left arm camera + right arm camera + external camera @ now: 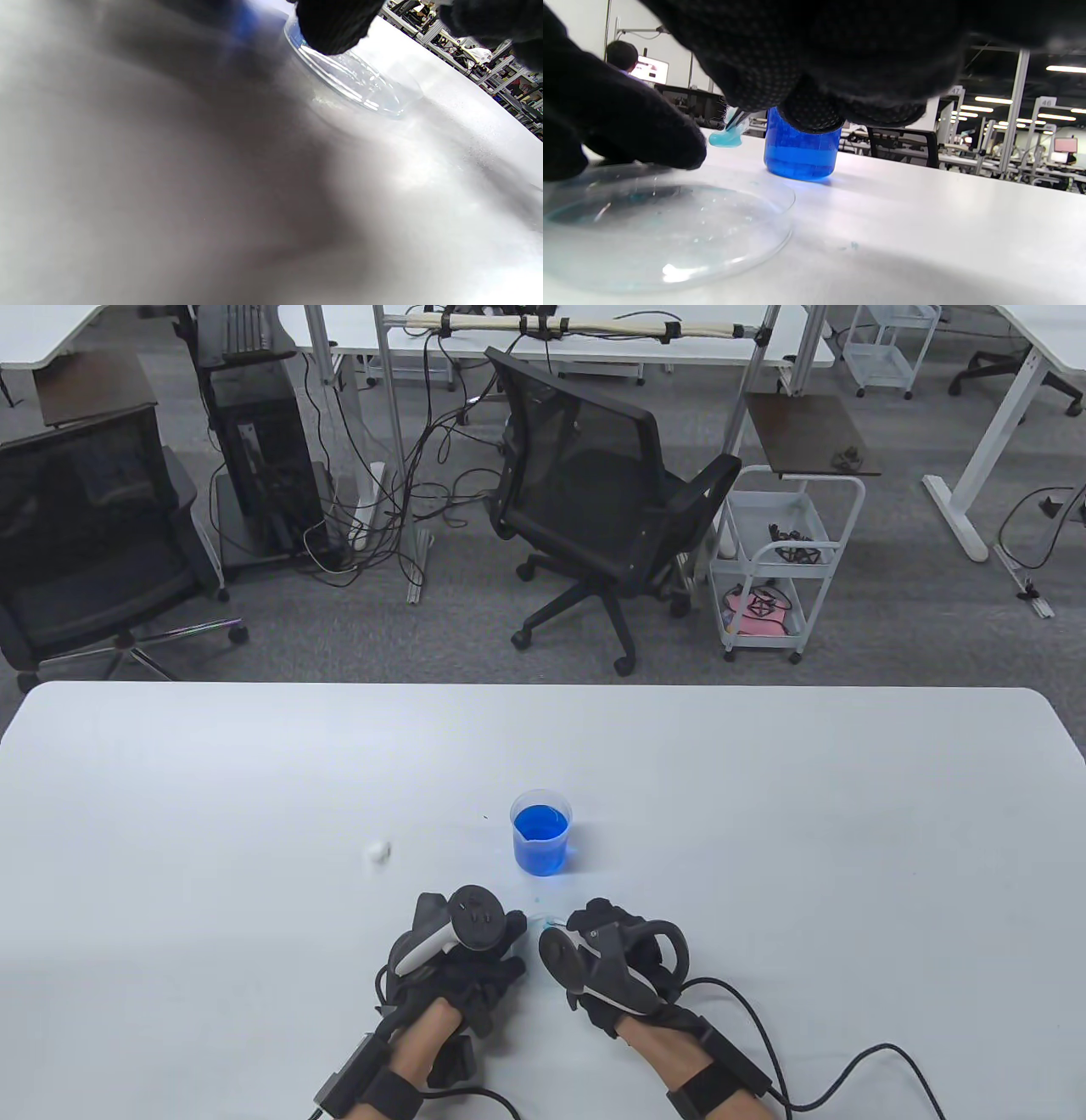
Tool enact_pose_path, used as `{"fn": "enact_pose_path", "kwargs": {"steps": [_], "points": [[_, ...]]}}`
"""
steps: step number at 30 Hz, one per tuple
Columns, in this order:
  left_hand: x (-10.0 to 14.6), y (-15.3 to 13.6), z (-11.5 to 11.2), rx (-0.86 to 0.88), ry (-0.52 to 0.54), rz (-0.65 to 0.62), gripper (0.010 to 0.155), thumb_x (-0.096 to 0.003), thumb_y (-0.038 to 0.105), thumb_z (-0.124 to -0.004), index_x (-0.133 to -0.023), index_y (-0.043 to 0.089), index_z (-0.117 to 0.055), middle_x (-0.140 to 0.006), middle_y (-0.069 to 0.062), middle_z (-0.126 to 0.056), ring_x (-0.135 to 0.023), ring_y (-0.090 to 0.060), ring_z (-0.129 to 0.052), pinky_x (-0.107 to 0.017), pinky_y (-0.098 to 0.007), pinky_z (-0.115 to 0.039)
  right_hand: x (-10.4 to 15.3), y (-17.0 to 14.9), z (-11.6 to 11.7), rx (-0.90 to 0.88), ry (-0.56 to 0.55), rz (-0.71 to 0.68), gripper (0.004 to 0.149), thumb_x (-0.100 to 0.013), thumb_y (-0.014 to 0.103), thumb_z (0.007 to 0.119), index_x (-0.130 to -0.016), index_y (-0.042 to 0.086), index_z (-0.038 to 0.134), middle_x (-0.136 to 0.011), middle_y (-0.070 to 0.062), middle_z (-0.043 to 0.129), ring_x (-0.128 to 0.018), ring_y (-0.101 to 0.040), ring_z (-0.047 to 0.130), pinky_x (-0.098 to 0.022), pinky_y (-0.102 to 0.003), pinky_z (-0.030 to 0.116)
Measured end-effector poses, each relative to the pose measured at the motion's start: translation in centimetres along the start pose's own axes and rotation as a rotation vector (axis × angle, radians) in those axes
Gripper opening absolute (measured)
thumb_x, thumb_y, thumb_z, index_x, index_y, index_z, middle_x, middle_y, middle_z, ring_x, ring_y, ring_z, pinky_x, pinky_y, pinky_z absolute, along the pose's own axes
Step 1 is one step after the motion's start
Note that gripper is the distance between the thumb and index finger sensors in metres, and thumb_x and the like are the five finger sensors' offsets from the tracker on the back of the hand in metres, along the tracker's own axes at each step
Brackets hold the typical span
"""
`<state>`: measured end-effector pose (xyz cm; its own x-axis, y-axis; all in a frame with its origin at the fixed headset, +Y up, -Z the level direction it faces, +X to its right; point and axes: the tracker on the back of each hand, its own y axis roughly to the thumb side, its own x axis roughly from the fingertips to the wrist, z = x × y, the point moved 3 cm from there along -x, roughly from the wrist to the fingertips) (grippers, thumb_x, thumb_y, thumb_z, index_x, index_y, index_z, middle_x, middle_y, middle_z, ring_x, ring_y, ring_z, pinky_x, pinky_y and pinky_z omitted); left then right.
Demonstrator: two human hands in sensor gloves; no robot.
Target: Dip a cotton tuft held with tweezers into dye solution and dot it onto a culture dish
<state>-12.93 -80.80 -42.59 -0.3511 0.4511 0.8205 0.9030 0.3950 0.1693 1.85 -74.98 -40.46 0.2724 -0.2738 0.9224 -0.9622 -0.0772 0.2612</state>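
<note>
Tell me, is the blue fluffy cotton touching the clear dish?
Apart. The right wrist view shows the blue cotton tuft, pinched in the tweezers, hanging in the air above the table, beyond the dish's rim.

In the table view the beaker [541, 831] stands at the middle of the table [764, 814]. A cotton ball [377, 853] lies to its left. Below the beaker, near the bottom edge, the left hand [462, 954] and right hand [615, 963] sit side by side, the culture dish [666, 224] between them.
</note>
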Motion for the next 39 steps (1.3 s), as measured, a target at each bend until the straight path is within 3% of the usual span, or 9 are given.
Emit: {"fn": "enact_pose_path", "kwargs": {"steps": [10, 22, 32, 39], "points": [[0.0, 0.0, 0.0, -0.003, 0.000, -0.002, 0.064, -0.0639, 0.037, -0.068, -0.117, 0.027, -0.033, -0.123, -0.026, -0.016, -0.105, -0.056, -0.014, -0.067, -0.077, -0.016, 0.1, 1.7, 1.9, 0.071, 0.056, -0.049, 0.042, -0.026, 0.029, 0.090, -0.051, -0.002, 0.105, -0.050, -0.025, 0.102, -0.017, -0.015, 0.097, -0.006, -0.031, 0.089], [0.0, 0.0, 0.0, -0.002, 0.000, -0.001, 0.064, -0.0638, 0.038, -0.068, -0.117, 0.027, -0.033, -0.123, -0.026, -0.016, -0.105, -0.056, -0.014, -0.066, -0.077, -0.016, -0.3, -0.2, -0.5, 0.017, -0.021, 0.020, 0.042, -0.026, 0.029, 0.090, -0.051, -0.001, 0.105, -0.050, -0.025, 0.102, -0.017, -0.015, 0.097, -0.006, -0.031, 0.089], [0.0, 0.0, 0.0, -0.002, 0.000, -0.002, 0.064, -0.0639, 0.038, -0.068, -0.117, 0.027, -0.033, -0.123, -0.026, -0.016, -0.105, -0.056, -0.014, -0.066, -0.077, -0.016, -0.3, 0.2, 1.8, 0.071, 0.066, 0.002, 0.042, -0.026, 0.029, 0.090, -0.051, -0.002, 0.105, -0.050, -0.024, 0.102, -0.017, -0.015, 0.097, -0.006, -0.030, 0.089], [0.0, 0.0, 0.0, 0.004, 0.002, 0.000, 0.064, -0.0638, 0.038, -0.068, -0.117, 0.028, -0.033, -0.123, -0.026, -0.016, -0.105, -0.056, -0.014, -0.066, -0.077, -0.016, -0.2, -0.1, 1.0, 0.052, 0.046, 0.010, 0.042, -0.026, 0.029, 0.090, -0.051, -0.002, 0.105, -0.050, -0.024, 0.102, -0.017, -0.015, 0.097, -0.006, -0.030, 0.088]]}}
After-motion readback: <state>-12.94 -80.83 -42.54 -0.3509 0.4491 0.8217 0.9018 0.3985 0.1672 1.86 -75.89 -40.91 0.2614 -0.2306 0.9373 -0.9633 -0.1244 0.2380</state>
